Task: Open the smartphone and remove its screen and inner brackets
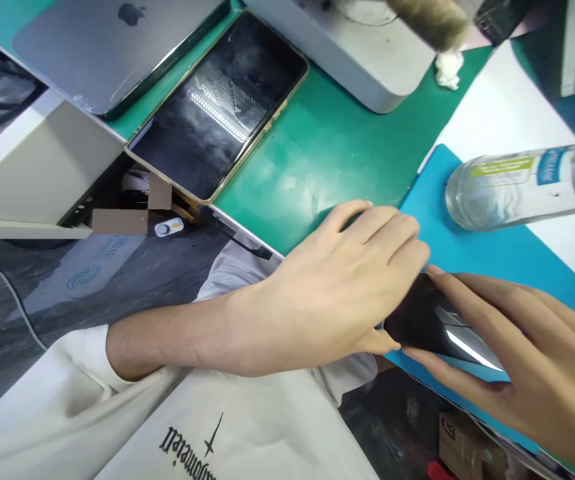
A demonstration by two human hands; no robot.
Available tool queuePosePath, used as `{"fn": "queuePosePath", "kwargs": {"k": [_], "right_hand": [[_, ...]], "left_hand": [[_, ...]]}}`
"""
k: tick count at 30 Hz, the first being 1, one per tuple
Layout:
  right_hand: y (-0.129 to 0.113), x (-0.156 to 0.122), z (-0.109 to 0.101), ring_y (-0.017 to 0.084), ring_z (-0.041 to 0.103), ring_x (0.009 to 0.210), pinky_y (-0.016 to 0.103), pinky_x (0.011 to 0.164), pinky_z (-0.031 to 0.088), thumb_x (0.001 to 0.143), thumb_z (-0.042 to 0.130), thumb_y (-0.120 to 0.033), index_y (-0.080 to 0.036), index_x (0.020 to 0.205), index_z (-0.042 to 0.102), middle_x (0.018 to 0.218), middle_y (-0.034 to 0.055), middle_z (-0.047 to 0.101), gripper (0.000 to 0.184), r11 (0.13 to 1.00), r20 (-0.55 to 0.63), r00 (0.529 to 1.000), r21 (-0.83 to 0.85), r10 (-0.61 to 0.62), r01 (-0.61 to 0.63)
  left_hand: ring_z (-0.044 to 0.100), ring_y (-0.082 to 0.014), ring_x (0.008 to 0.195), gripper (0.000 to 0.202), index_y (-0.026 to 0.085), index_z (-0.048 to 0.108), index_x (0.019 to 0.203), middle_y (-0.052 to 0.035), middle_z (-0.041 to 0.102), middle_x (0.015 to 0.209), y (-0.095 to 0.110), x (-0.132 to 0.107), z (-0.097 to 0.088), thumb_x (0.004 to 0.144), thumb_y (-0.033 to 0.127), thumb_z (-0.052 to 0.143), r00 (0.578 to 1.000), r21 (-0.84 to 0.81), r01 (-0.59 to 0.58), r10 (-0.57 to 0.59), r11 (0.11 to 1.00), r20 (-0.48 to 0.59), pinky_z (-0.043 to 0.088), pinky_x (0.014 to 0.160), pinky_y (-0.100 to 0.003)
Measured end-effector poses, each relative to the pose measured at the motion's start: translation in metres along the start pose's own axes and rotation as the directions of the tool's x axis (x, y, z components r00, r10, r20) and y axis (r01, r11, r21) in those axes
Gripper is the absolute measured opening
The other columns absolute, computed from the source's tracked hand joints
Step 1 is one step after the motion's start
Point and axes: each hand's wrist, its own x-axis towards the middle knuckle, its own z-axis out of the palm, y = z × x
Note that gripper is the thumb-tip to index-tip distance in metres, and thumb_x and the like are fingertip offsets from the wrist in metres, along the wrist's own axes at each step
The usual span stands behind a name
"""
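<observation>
A dark glossy smartphone (420, 313) lies over the blue mat (447, 200), close to the table's front edge. At its left end, my left hand (347, 287) curls its fingers round the edge, hiding that end. My right hand (522, 347) grips the phone from the right, with the thumb along the near side and fingers along the far side. Much of the phone's right part is hidden under that hand. A bright light strip reflects in the screen.
A larger dark-screened device in a gold-edged case (217, 100) overhangs the green mat's (352, 147) edge. Behind are a grey Apple-logo device (97, 53) and a silver casing (357, 60). A clear bottle (522, 187) lies beyond my right hand, beside white paper (497, 100) and crumpled tissue (449, 69).
</observation>
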Motion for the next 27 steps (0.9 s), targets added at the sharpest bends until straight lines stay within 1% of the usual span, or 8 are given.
{"fn": "queuePosePath", "kwargs": {"k": [3, 5, 10, 14, 16, 20, 24, 27], "right_hand": [[-0.003, 0.016, -0.008, 0.033, 0.078, 0.101, 0.047, 0.074, 0.05, 0.111, 0.078, -0.057, -0.003, 0.163, 0.068, 0.133, 0.0185, 0.084, 0.075, 0.993, 0.01, 0.998, -0.096, -0.062, 0.063], [-0.005, 0.026, -0.015, 0.031, 0.075, 0.095, 0.046, 0.07, 0.045, 0.116, 0.071, -0.056, -0.001, 0.151, 0.073, 0.124, 0.0189, 0.083, 0.065, 0.995, -0.028, 0.996, -0.066, -0.081, 0.079], [-0.012, 0.041, -0.026, 0.031, 0.077, 0.1, 0.045, 0.077, 0.052, 0.12, 0.062, -0.051, -0.003, 0.148, 0.071, 0.129, 0.0171, 0.081, 0.056, 0.995, 0.016, 0.995, -0.016, -0.094, 0.094], [-0.01, 0.046, -0.032, 0.026, 0.073, 0.083, 0.043, 0.069, 0.048, 0.124, 0.051, -0.047, -0.005, 0.145, 0.072, 0.113, 0.0125, 0.08, 0.052, 0.995, 0.053, 0.994, -0.016, -0.096, 0.097], [-0.004, 0.047, -0.035, 0.024, 0.075, 0.083, 0.04, 0.064, 0.046, 0.126, 0.047, -0.05, -0.009, 0.151, 0.071, 0.121, 0.0125, 0.082, 0.054, 0.996, 0.069, 0.995, 0.052, -0.072, 0.068], [0.015, 0.048, -0.04, 0.021, 0.083, 0.092, 0.036, 0.069, 0.055, 0.125, 0.045, -0.056, -0.02, 0.155, 0.075, 0.143, 0.009, 0.084, 0.056, 0.943, 0.149, 0.989, 0.33, -0.002, -0.047], [0.023, 0.054, -0.045, 0.026, 0.084, 0.107, 0.039, 0.082, 0.058, 0.123, 0.039, -0.054, -0.026, 0.149, 0.082, 0.138, 0.0053, 0.086, 0.057, 0.857, 0.261, 0.964, 0.487, 0.041, -0.169], [0.02, 0.06, -0.045, 0.029, 0.081, 0.109, 0.041, 0.085, 0.056, 0.12, 0.045, -0.071, -0.026, 0.154, 0.08, 0.138, 0.0079, 0.085, 0.066, 0.842, 0.311, 0.948, 0.49, 0.07, -0.224]], "left_hand": [[0.065, -0.0359, 0.142, 0.059, 0.013, 0.07, 0.132, -0.0148, 0.072, 0.14, -0.001, 0.001, 0.001, 0.102, 0.059, 0.091, 1.0, -0.05, -0.001, 0.002, 0.999, 0.011, 0.049, 0.127, -0.05], [0.064, -0.0361, 0.143, 0.06, 0.013, 0.068, 0.131, -0.0158, 0.072, 0.142, -0.001, 0.002, -0.001, 0.1, 0.056, 0.094, 1.0, -0.076, -0.002, 0.004, 0.997, 0.023, 0.048, 0.127, -0.051], [0.063, -0.0378, 0.143, 0.059, 0.016, 0.064, 0.132, -0.0172, 0.071, 0.143, 0.0, 0.001, -0.003, 0.097, 0.048, 0.099, 0.999, -0.126, 0.029, -0.024, 0.992, 0.045, 0.048, 0.125, -0.053], [0.063, -0.0388, 0.143, 0.06, 0.02, 0.063, 0.129, -0.0156, 0.07, 0.141, -0.002, 0.002, -0.004, 0.093, 0.047, 0.102, 0.997, -0.174, 0.043, -0.031, 0.984, 0.071, 0.047, 0.125, -0.056], [0.062, -0.0387, 0.145, 0.06, 0.023, 0.064, 0.125, -0.0137, 0.07, 0.14, -0.003, 0.005, -0.006, 0.09, 0.05, 0.104, 0.995, -0.208, 0.068, -0.052, 0.976, 0.081, 0.048, 0.126, -0.057], [0.061, -0.0401, 0.141, 0.06, 0.025, 0.068, 0.118, -0.01, 0.068, 0.136, -0.005, 0.013, -0.015, 0.083, 0.059, 0.104, 0.975, -0.263, 0.188, -0.148, 0.946, 0.165, 0.052, 0.123, -0.059], [0.056, -0.044, 0.141, 0.06, 0.028, 0.072, 0.121, -0.0112, 0.065, 0.136, -0.006, 0.022, -0.025, 0.081, 0.064, 0.099, 0.936, -0.295, 0.3, -0.221, 0.907, 0.274, 0.053, 0.119, -0.065], [0.055, -0.0455, 0.144, 0.061, 0.029, 0.072, 0.119, -0.0115, 0.065, 0.137, -0.008, 0.026, -0.027, 0.078, 0.065, 0.098, 0.927, -0.288, 0.315, -0.227, 0.905, 0.299, 0.049, 0.125, -0.066]]}}
